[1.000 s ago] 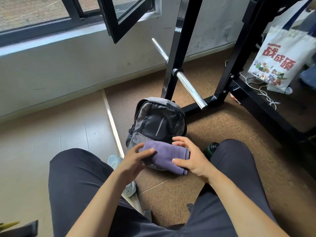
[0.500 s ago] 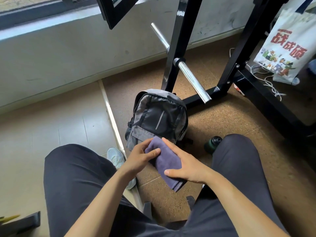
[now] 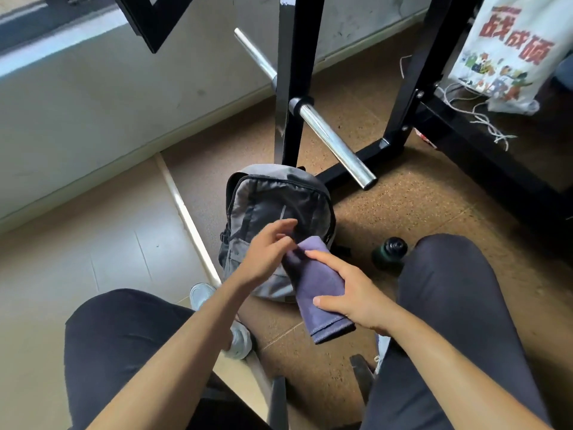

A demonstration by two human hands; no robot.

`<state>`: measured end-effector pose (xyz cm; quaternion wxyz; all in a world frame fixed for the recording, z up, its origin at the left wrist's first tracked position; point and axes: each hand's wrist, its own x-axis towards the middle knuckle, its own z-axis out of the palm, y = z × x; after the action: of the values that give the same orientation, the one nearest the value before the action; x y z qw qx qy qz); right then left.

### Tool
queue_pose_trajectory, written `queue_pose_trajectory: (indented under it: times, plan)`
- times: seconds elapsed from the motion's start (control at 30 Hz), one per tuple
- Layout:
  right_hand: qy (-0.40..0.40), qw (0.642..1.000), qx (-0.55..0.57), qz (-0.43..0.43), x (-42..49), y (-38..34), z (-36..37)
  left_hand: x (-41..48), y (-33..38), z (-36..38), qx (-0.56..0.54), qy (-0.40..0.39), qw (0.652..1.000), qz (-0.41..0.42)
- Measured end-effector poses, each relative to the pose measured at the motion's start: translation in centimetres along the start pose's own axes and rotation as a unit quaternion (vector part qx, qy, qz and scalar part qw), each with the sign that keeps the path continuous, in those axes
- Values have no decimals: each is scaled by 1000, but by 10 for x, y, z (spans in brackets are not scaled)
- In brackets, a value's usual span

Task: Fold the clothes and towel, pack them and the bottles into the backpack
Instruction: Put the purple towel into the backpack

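A grey and black backpack stands upright on the cork floor between my knees. My right hand grips a folded purple towel, which points lengthwise toward the pack's front. My left hand touches the towel's far end against the backpack, fingers loosely spread. A dark green bottle with a black cap stands on the floor just right of the backpack, beside my right knee.
A black steel rack with a chrome bar stands right behind the backpack. A white printed tote bag and loose cords lie at the far right. My white shoe rests by a floor strip.
The towel has turned from lying crosswise to pointing lengthwise at the backpack. My left hand has slid from the towel's left end up to the pack's front. The camera has tilted down.
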<state>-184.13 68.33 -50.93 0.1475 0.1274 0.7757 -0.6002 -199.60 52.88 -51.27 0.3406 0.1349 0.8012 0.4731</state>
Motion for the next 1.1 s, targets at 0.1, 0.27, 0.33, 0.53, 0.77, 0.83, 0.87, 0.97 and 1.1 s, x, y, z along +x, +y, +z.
queue_pose_trajectory:
  times: [0.1,0.27,0.33,0.53,0.77,0.83,0.87,0.97,1.1]
  plan:
    - [63,998,10,21,5,7,-8,53,5,-7,191,69,978,52]
    - [123,990,33,61,12,15,-17,115,10,-5,484,59,869,80]
    - [127,988,37,74,13,17,-16,128,-1,-6,538,46,838,73]
    - [156,981,58,101,15,26,-18,113,-27,-10,599,-2,793,111]
    - [142,984,53,98,16,26,-16,62,-71,-25,572,-44,804,157]
    - [138,986,25,87,16,24,-15,51,-72,-23,569,-49,806,157]
    - [140,987,9,82,17,23,-15,47,-71,-22,572,-45,804,154]
    - [141,986,-64,67,19,19,-13,31,-72,-24,560,-31,815,143]
    - [60,968,-242,24,42,1,-10,14,-80,-25,533,-44,837,114]
